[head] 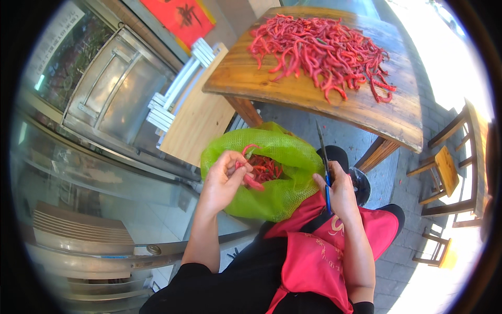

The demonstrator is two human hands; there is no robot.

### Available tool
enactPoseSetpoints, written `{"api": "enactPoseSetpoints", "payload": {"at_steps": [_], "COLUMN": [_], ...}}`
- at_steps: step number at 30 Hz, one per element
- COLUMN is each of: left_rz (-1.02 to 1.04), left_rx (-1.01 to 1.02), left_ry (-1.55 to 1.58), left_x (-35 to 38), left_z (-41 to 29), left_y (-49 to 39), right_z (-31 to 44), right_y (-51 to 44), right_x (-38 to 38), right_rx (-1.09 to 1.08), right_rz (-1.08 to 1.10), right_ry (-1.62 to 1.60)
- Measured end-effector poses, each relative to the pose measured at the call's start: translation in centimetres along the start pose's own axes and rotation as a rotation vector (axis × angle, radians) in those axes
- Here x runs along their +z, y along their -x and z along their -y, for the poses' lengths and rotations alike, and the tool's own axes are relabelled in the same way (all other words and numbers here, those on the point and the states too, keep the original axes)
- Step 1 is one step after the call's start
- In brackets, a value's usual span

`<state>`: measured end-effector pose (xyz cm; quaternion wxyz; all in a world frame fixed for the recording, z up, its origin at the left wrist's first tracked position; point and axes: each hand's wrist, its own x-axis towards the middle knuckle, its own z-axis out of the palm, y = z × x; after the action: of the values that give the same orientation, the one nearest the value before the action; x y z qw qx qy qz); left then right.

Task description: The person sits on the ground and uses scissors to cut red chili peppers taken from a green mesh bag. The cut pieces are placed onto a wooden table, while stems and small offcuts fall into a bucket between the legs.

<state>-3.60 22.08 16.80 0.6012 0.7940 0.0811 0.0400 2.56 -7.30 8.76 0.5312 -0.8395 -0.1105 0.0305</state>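
Note:
My left hand (pixel 229 172) holds red chili peppers (pixel 253 182) over the opening of a green mesh sack (pixel 298 157). One curled pepper sticks up past the fingers. More red chilies (pixel 266 167) lie inside the sack. On the right, my right hand (pixel 338 186) grips blue-handled scissors (pixel 328 184), their long blades pointing away from me beside the sack's rim. Whether the blades are apart is hard to tell. Beyond the sack, a large heap of red chilies (pixel 317 51) is spread on a wooden table (pixel 235 78).
A pale wooden board (pixel 200 117) and white slatted piece (pixel 180 86) stand left of the table. Glass-and-metal cabinetry (pixel 113 90) runs along the left. Wooden stools (pixel 445 172) and another table (pixel 476 157) are at right. A red apron (pixel 313 267) covers my lap.

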Motion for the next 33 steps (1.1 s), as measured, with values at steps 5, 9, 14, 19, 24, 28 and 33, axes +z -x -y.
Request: {"api": "enactPoseSetpoints", "payload": {"at_steps": [5,9,14,19,24,28,33], "left_rz": [-0.002,0.177,0.396,0.556,0.676,0.732,0.634], "left_rx": [0.004,-0.057,-0.127,-0.112,-0.01,0.023,0.187], "left_ry": [0.181,0.22,0.219,0.099,0.057,-0.019,-0.087], "left_x": [1.5,6.3,11.8,15.7,18.2,19.4,18.8], "left_z": [-1.2,-0.5,0.4,0.4,0.8,-0.1,-1.7], "left_y": [-1.5,-3.2,-4.2,-4.3,-4.2,-4.5,-6.3], "right_z": [2.3,1.9,0.6,0.0,-1.7,-1.1,-2.3], "right_y": [1.9,6.0,10.2,12.5,14.3,15.1,16.4], "right_x": [-2.0,-4.0,-4.2,-4.7,-4.5,-4.9,-4.2], "right_rx": [-0.036,0.064,0.122,0.217,0.284,0.363,0.414], "right_rz": [-0.076,0.105,0.115,0.012,-0.062,-0.13,-0.244], "right_ry": [-0.001,-0.12,-0.018,-0.009,-0.055,-0.074,-0.178]}}
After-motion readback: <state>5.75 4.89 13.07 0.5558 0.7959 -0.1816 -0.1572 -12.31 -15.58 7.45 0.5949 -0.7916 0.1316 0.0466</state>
